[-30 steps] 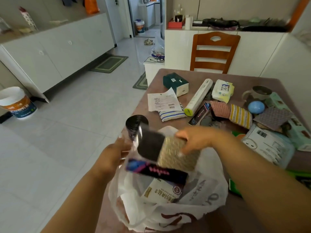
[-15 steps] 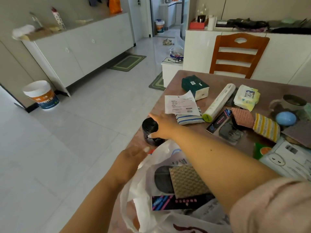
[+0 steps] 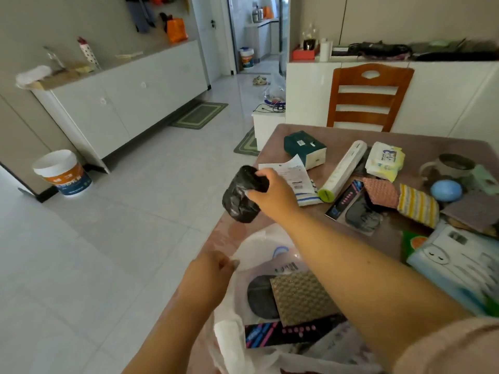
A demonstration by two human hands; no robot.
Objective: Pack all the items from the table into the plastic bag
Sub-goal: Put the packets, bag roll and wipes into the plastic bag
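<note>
Here the table (image 3: pixel 421 147) carries a spread of items at its far and right side: a teal tissue box (image 3: pixel 303 148), a white roll (image 3: pixel 341 171), a wipes pack (image 3: pixel 384 160), sponges (image 3: pixel 417 205). At its near edge lies the plastic bag (image 3: pixel 259 255), mouth open, a gold-textured pad (image 3: pixel 301 295) inside. The left hand (image 3: pixel 209 273) pinches the bag's rim. The right hand (image 3: pixel 272 193) is clamped on a black bag roll (image 3: pixel 240 197), held off the table beyond the bag.

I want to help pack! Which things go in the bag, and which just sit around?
For the job: black roll in right hand, plastic bag held by left hand, blue ball, striped sponge.

Just around: chair, bucket, floor mat.
</note>
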